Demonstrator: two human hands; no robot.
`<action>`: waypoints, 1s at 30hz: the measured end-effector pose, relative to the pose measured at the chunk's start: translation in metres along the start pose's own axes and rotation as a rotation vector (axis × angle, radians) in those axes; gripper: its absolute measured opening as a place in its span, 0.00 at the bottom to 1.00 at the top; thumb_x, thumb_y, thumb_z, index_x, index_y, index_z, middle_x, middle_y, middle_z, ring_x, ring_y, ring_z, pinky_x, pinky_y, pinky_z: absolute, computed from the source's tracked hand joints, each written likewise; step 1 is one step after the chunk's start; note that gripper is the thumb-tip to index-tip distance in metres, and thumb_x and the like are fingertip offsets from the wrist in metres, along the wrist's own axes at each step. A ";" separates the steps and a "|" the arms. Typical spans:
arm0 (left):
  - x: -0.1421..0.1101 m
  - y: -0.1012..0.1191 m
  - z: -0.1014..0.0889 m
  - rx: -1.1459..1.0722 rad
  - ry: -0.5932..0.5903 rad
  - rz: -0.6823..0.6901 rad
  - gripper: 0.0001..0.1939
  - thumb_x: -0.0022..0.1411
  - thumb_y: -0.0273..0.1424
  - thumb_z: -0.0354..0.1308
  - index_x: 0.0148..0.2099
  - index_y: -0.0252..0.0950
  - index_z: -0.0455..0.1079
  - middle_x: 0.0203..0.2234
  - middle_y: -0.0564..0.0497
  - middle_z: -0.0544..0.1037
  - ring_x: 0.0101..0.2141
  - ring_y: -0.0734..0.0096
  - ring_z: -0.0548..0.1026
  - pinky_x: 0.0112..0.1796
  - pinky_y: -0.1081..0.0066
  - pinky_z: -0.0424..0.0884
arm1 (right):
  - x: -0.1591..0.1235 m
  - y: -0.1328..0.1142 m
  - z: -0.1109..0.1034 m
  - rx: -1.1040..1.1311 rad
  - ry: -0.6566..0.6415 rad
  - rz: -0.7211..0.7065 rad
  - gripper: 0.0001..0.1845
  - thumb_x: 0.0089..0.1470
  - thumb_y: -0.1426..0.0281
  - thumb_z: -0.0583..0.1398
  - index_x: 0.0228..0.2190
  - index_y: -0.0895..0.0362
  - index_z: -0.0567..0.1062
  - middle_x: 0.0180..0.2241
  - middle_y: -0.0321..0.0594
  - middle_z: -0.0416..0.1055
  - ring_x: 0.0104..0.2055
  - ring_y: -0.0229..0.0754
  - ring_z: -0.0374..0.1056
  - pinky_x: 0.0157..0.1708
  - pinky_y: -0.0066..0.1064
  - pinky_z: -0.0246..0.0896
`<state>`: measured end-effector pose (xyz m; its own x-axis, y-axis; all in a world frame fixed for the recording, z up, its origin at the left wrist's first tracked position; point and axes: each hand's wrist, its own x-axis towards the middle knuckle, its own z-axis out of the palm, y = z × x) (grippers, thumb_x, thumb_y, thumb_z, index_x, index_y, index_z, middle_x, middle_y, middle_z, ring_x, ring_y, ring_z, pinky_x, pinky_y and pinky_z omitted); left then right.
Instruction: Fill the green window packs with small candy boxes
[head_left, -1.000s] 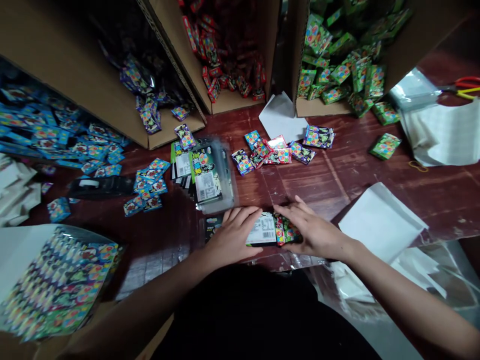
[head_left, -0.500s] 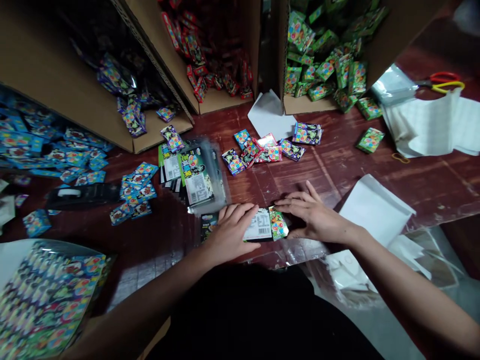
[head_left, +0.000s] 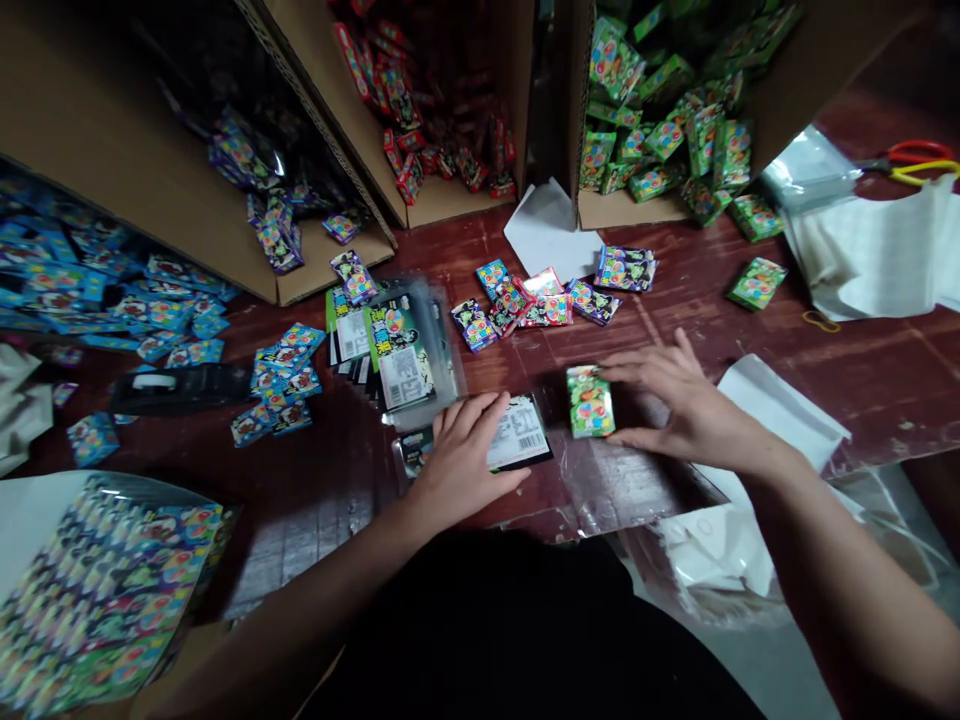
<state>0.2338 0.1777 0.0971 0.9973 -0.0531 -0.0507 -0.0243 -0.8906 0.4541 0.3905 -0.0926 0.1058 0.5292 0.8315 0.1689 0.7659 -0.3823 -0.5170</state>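
Note:
My left hand lies flat over a black printed card with a white barcode label, at the table's near edge. Its fingers are stretched out, and the card's middle is hidden under them. Between the fingertips and thumb of my right hand is a small green box with bright coloured dots, a short gap to the right of the card. Just beyond my left hand sits a stack of similar cards in clear plastic sleeves, topped at its left by a purple packet.
Cardboard boxes hold purple packets, red packets and green boxes. Loose mixed packets lie mid-table. Blue packets and a black tape dispenser are at left. Scissors lie at far right.
The green box was against the card's right end; my right hand now has it farther right and away from the card. My left hand stays on the card.

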 end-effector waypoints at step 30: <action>0.027 0.028 -0.006 -0.257 0.290 -0.214 0.61 0.46 0.47 0.74 0.72 0.42 0.43 0.61 0.38 0.61 0.60 0.44 0.64 0.58 0.47 0.66 | 0.035 -0.029 0.009 0.482 0.029 0.078 0.40 0.57 0.59 0.66 0.65 0.47 0.58 0.62 0.47 0.63 0.62 0.54 0.63 0.60 0.49 0.65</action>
<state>0.2602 0.1544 0.1136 0.9570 0.2822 0.0676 0.1664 -0.7246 0.6688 0.3834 -0.0487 0.1194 0.5938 0.7934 0.1339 0.4705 -0.2074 -0.8577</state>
